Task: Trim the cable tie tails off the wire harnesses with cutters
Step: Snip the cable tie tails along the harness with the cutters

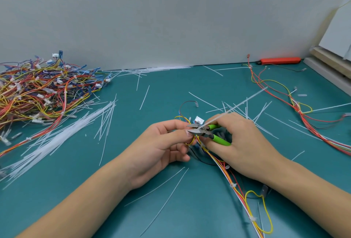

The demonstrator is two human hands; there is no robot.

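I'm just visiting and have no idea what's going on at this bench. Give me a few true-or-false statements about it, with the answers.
1. The right hand holds cutters with green handles. True.
2. The big pile of harnesses lies at the right of the table. False: it lies far left; at the right only a few loose wires lie.
3. The left hand is resting flat on the green mat. False: its fingers pinch the harness wires near the cutter blades.
4. A long white tie tail sticks up and to the right from the cutters. True.
5. Cut white tails are scattered over the mat. True.
6. The orange tool by the wall lies in the left hand. False: it lies untouched at the far right.
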